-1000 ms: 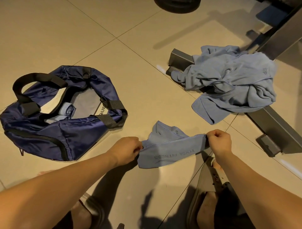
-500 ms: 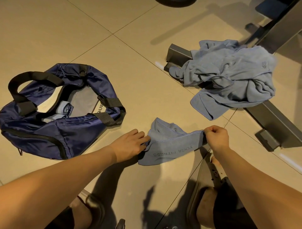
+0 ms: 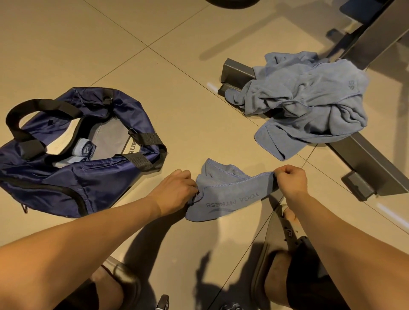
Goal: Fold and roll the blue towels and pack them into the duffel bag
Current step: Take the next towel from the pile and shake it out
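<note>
A light blue towel printed "YOGA FITNESS" lies folded on the tiled floor in front of me. My left hand pinches its left end and my right hand pinches its upper right corner. The navy duffel bag lies unzipped on the floor to the left, with a rolled blue towel inside. A crumpled heap of blue towels rests on a metal frame at the upper right.
A grey metal equipment frame runs diagonally along the right side. My feet in dark sandals stand on the floor below the towel. A dark round object sits at the top edge.
My left hand had flattened onto the towel's left end half a second ago and now pinches it again. The right hand has kept its hold on the corner.
</note>
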The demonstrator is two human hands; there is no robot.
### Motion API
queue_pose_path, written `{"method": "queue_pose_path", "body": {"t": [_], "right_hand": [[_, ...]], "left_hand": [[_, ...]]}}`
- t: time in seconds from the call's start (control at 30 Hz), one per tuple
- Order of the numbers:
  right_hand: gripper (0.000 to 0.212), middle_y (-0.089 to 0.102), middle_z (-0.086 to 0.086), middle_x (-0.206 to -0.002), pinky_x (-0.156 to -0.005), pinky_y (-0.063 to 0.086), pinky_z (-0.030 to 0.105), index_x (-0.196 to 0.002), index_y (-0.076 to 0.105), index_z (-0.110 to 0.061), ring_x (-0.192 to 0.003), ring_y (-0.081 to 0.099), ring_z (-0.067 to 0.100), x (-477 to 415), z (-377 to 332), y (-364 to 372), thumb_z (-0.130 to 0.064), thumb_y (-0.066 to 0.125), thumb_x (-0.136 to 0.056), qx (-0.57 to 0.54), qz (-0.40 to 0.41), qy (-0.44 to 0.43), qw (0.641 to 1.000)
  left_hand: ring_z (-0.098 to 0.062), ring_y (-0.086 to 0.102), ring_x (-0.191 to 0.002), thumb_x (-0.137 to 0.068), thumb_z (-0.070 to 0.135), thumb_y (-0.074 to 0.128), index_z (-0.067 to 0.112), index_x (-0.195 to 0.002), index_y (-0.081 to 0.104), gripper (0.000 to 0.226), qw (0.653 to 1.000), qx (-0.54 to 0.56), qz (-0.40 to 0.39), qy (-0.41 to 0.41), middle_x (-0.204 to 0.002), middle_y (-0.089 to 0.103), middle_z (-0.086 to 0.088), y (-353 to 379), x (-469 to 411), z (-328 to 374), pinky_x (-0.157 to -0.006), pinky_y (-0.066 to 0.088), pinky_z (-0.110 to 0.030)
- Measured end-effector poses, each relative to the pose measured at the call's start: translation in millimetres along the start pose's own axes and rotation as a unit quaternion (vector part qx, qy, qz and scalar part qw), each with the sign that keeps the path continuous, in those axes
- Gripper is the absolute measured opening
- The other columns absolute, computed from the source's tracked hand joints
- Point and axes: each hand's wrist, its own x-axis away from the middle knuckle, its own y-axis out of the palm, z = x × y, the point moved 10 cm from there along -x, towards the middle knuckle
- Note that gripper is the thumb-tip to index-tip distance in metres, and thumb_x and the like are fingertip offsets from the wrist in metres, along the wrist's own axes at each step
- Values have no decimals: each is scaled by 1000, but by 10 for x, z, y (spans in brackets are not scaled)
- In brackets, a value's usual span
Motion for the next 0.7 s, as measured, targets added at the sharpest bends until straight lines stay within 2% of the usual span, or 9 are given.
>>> {"method": "queue_pose_path", "body": {"t": [0.17, 0.3, 0.43, 0.53, 0.6, 0.7], "right_hand": [[19, 59, 14, -76, -67, 46, 35, -82, 66, 5, -73, 49, 24, 10, -14, -10, -4, 50, -85, -3, 1, 2, 1000], [20, 59, 14, -78, -66, 45, 35, -84, 66, 6, -73, 49, 24, 34, -29, -28, -5, 50, -86, -7, 2, 1, 1000], [19, 58, 13, -77, -65, 44, 34, -84, 66, 6, -73, 48, 24, 63, -113, -33, -5, 50, -85, -29, 1, 0, 1000], [20, 58, 12, -78, -68, 45, 36, -86, 67, 5, -75, 48, 25, 87, -198, -110, -4, 49, -84, -64, 10, 4, 998], [21, 62, 13, -81, -73, 51, 40, -86, 69, 1, -78, 53, 29, 101, -245, -156, -1, 48, -82, -88, 10, 11, 996], [26, 66, 14, -85, -77, 54, 46, -81, 70, -10, -82, 57, 31, 184, -413, -142, 3, 48, -80, -114, -11, 1, 993]], "left_hand": [[-15, 46, -88, -99, 29, 55, 25, -97, 78, 23, 996, 78, 32, -39, -95, 72, 11, -45, 70, -89, -72, 32, -26], [-15, 51, -89, -97, 27, 63, 21, -99, 79, 17, 981, 149, 70, -102, -91, 73, 8, -165, 136, -184, -74, 37, -24], [-16, 56, -87, -92, 20, 70, 20, -92, 80, 10, 970, 174, 86, -145, -86, 74, 7, -309, 226, -283, -75, 51, -34], [-15, 57, -91, -94, 24, 69, 20, -93, 80, 12, 951, 190, 96, -224, -94, 73, 6, -445, 341, -538, -83, 51, -34], [-15, 58, -92, -93, 27, 70, 23, -96, 80, 11, 933, 203, 122, -272, -98, 71, 6, -610, 453, -711, -84, 51, -35], [-11, 54, -82, -91, 21, 74, 19, -89, 81, 7, 920, 212, 147, -293, -84, 68, 8, -951, 548, -823, -76, 47, -33]]}}
